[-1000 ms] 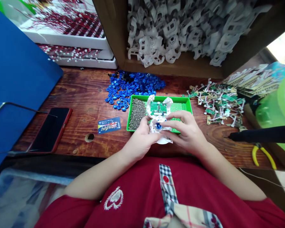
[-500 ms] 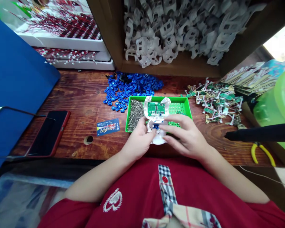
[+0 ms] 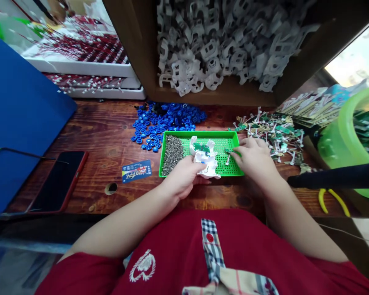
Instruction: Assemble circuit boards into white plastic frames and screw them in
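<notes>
A white plastic housing (image 3: 209,160) is held in my left hand (image 3: 182,174), thumb on top and fingers underneath, over the front of the green tray (image 3: 203,133). Inside the housing sits a green circuit board (image 3: 201,147), seen at a slant. At the tray's right side my right hand (image 3: 254,159) pinches a small circuit board (image 3: 226,151), from which a short lead with a white connector (image 3: 227,160) hangs over the perforated tray floor. Its fingertips partly hide that board. Small metal screws (image 3: 172,153) fill the tray's left end.
Blue plastic parts (image 3: 169,119) lie behind the tray. Small boards with leads (image 3: 279,133) are heaped to the right, near a light green tub (image 3: 341,135) and yellow-handled pliers (image 3: 334,202). A phone (image 3: 60,180) and card (image 3: 137,171) lie left. A box of white housings (image 3: 209,49) stands behind.
My right hand has left the housing, moved right and now pinches a small board with a lead. My left hand has tilted the housing, so its inner board faces me less.
</notes>
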Demonstrator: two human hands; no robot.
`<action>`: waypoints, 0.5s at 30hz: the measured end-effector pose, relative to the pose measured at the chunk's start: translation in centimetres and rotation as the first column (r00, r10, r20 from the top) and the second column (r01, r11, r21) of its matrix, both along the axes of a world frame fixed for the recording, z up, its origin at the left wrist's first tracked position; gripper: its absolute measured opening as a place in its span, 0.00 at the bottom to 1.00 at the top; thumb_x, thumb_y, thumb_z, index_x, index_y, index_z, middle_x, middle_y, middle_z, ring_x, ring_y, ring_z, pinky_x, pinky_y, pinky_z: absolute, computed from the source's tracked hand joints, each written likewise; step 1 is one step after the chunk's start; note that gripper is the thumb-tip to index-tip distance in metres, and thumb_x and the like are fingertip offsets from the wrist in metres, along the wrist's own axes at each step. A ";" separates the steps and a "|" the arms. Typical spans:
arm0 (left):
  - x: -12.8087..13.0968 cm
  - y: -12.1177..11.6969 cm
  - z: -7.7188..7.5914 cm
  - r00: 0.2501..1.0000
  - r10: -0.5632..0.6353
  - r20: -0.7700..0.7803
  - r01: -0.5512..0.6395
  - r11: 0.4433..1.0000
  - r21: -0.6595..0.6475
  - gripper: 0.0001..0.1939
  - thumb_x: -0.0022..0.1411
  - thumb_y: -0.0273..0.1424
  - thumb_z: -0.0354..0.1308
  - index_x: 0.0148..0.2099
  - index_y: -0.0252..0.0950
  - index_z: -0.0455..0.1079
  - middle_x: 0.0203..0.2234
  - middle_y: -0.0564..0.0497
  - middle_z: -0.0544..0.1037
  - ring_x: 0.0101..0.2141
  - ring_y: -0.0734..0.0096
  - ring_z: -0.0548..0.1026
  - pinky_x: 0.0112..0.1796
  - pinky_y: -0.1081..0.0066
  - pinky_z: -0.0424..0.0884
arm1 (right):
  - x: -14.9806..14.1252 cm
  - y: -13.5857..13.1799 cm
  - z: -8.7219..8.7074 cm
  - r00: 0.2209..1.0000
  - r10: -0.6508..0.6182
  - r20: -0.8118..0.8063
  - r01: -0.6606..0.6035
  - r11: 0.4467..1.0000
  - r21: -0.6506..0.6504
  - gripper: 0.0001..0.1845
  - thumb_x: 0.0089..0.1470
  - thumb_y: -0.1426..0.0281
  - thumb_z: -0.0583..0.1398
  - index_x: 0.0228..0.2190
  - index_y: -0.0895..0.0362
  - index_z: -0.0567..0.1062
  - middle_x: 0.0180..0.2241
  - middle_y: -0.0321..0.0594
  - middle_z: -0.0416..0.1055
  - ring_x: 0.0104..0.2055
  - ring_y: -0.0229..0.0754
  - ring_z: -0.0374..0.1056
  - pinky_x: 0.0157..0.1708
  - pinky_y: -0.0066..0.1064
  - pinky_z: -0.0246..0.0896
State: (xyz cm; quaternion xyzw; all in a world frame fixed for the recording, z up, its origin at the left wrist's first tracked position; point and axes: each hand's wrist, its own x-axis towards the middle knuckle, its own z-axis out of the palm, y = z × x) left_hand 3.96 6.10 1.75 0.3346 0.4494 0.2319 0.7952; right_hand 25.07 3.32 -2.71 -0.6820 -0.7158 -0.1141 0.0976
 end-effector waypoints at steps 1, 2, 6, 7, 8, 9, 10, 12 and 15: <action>0.0 0.2 0.1 1.000 -0.025 0.007 0.025 1.000 -0.014 0.06 0.52 0.23 0.55 0.35 0.32 0.69 0.28 0.47 0.78 0.24 0.71 0.75 0.25 0.72 0.68 | 0.0 0.0 -0.1 1.000 -0.005 0.001 0.005 1.000 0.002 0.15 0.55 0.63 0.57 0.30 0.59 0.79 0.38 0.50 0.67 0.41 0.49 0.58 0.41 0.42 0.58; 0.0 0.4 0.3 0.999 -0.044 0.010 0.044 0.999 -0.027 0.06 0.53 0.24 0.55 0.35 0.32 0.69 0.28 0.46 0.78 0.24 0.71 0.75 0.26 0.72 0.68 | 0.1 0.0 -0.1 1.000 -0.009 0.001 0.009 1.000 0.005 0.14 0.54 0.63 0.57 0.30 0.59 0.79 0.39 0.49 0.66 0.42 0.49 0.58 0.41 0.42 0.57; -1.3 0.0 0.9 0.990 -0.130 -0.058 0.130 0.991 0.011 0.12 0.54 0.30 0.58 0.42 0.34 0.70 0.36 0.42 0.79 0.35 0.64 0.77 0.29 0.70 0.70 | 0.7 -0.1 -0.7 1.000 -0.004 -0.021 0.005 1.000 0.019 0.10 0.51 0.64 0.60 0.29 0.57 0.79 0.40 0.48 0.66 0.44 0.50 0.57 0.42 0.42 0.57; -2.0 -0.2 1.2 0.982 -0.156 -0.105 0.164 0.984 0.066 0.16 0.53 0.32 0.59 0.46 0.35 0.69 0.41 0.41 0.78 0.38 0.62 0.76 0.30 0.69 0.70 | 0.8 -0.1 -0.9 0.999 -0.008 -0.031 0.009 1.000 0.026 0.09 0.50 0.64 0.61 0.28 0.56 0.79 0.40 0.47 0.66 0.44 0.50 0.58 0.42 0.42 0.57; -2.9 -0.5 1.5 0.969 -0.181 -0.166 0.204 0.970 0.129 0.22 0.51 0.33 0.62 0.49 0.37 0.69 0.44 0.41 0.76 0.41 0.59 0.75 0.30 0.69 0.70 | 1.0 -0.1 -1.1 0.999 -0.013 -0.040 0.014 0.999 0.030 0.09 0.49 0.64 0.61 0.28 0.56 0.79 0.40 0.47 0.66 0.44 0.50 0.58 0.42 0.42 0.57; -3.9 -0.8 1.9 0.949 -0.202 -0.240 0.250 0.949 0.192 0.26 0.49 0.34 0.64 0.53 0.39 0.68 0.48 0.42 0.75 0.42 0.58 0.75 0.31 0.68 0.70 | 1.1 -0.1 -1.4 0.999 -0.020 -0.047 0.022 0.999 0.035 0.09 0.49 0.63 0.62 0.27 0.55 0.79 0.40 0.46 0.67 0.44 0.51 0.58 0.42 0.43 0.57; -5.0 -0.9 2.2 0.924 -0.208 -0.321 0.295 0.921 0.253 0.30 0.47 0.34 0.65 0.55 0.41 0.67 0.50 0.43 0.74 0.42 0.57 0.75 0.32 0.68 0.70 | 1.3 -0.1 -1.7 0.998 -0.026 -0.053 0.029 0.999 0.044 0.09 0.48 0.63 0.62 0.26 0.55 0.78 0.40 0.46 0.67 0.44 0.51 0.58 0.42 0.43 0.57; -7.5 -0.3 2.8 0.863 -0.160 -0.479 0.362 0.857 0.367 0.29 0.48 0.34 0.65 0.54 0.42 0.69 0.49 0.45 0.75 0.40 0.57 0.76 0.37 0.67 0.69 | 1.5 0.0 -2.0 0.998 -0.017 -0.062 0.021 0.998 0.064 0.10 0.49 0.61 0.61 0.25 0.54 0.78 0.40 0.45 0.68 0.43 0.51 0.59 0.41 0.42 0.57; -11.2 3.2 3.0 0.751 0.175 -0.637 0.340 0.725 0.599 0.13 0.54 0.32 0.60 0.43 0.40 0.75 0.41 0.47 0.79 0.44 0.57 0.74 0.45 0.67 0.66 | 1.5 -0.1 -1.8 0.996 0.034 -0.085 -0.025 0.995 0.101 0.14 0.52 0.60 0.57 0.26 0.56 0.76 0.39 0.46 0.69 0.43 0.51 0.62 0.43 0.43 0.57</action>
